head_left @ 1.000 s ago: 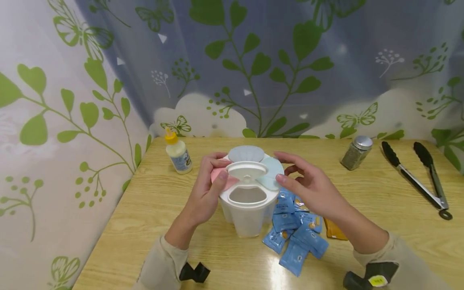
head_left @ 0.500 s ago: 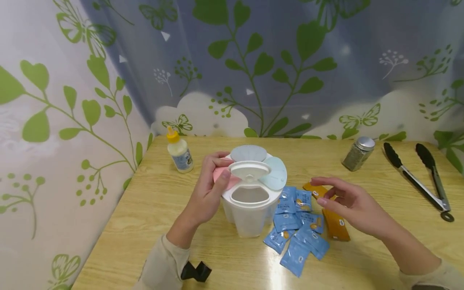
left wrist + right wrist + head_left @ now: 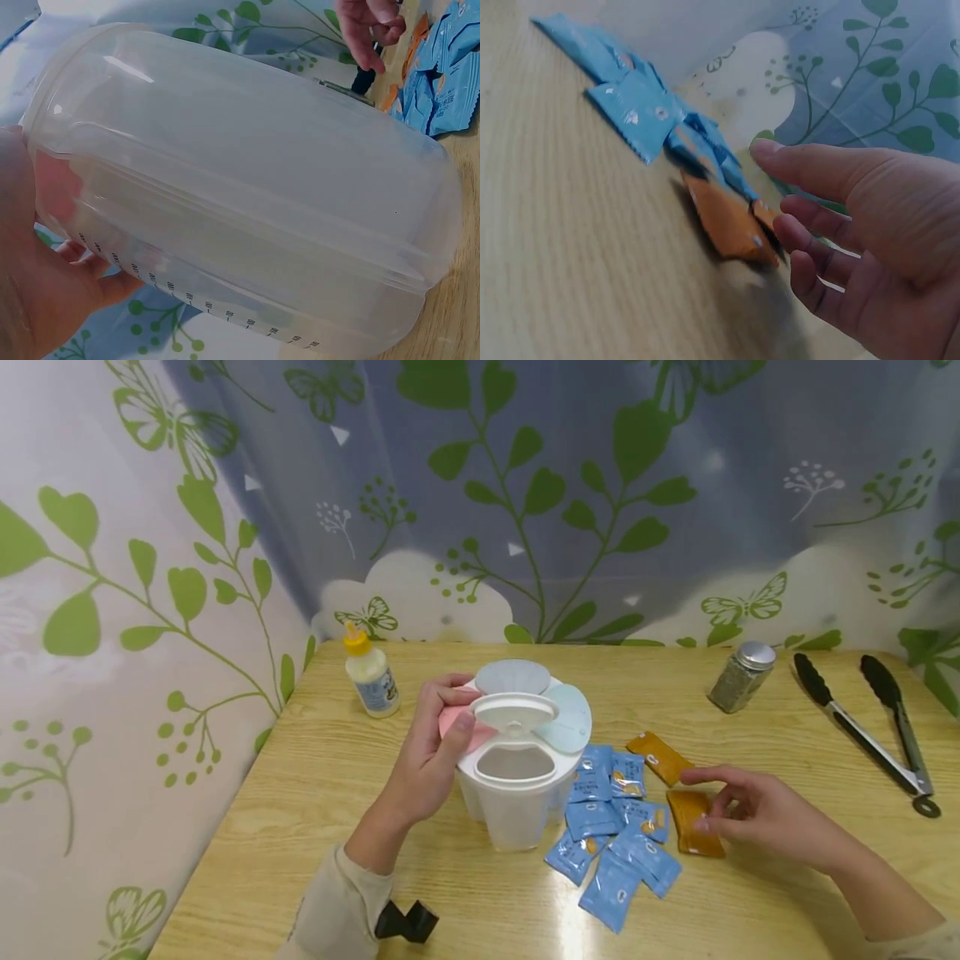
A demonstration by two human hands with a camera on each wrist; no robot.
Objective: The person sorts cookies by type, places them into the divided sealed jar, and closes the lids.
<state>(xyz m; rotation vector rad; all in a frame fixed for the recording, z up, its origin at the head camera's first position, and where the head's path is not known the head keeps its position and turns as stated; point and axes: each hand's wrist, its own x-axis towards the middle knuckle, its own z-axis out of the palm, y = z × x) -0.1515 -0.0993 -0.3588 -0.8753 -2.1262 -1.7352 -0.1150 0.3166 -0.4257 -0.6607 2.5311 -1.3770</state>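
Note:
A translucent plastic storage container (image 3: 514, 810) stands on the table with pink, grey and pale blue lids on top. Its white front lid (image 3: 517, 713) is flipped up, leaving the front opening uncovered. My left hand (image 3: 429, 760) grips the container's upper left rim, thumb on top by the pink lid. In the left wrist view the container's clear wall (image 3: 247, 172) bears a printed scale. My right hand (image 3: 765, 814) hovers at an orange packet (image 3: 693, 827), fingers loosely bent and holding nothing. Another orange packet (image 3: 660, 757) lies just behind it.
Several blue packets (image 3: 618, 835) lie heaped between the container and the orange packets. A yellow-capped bottle (image 3: 372, 681) stands at the back left. At the back right are a glass shaker jar (image 3: 741, 678) and black-tipped tongs (image 3: 870, 735). A patterned curtain hangs behind the table.
My right hand has left the container's right side and moved right and down to the orange packets. My left hand keeps its grip on the container.

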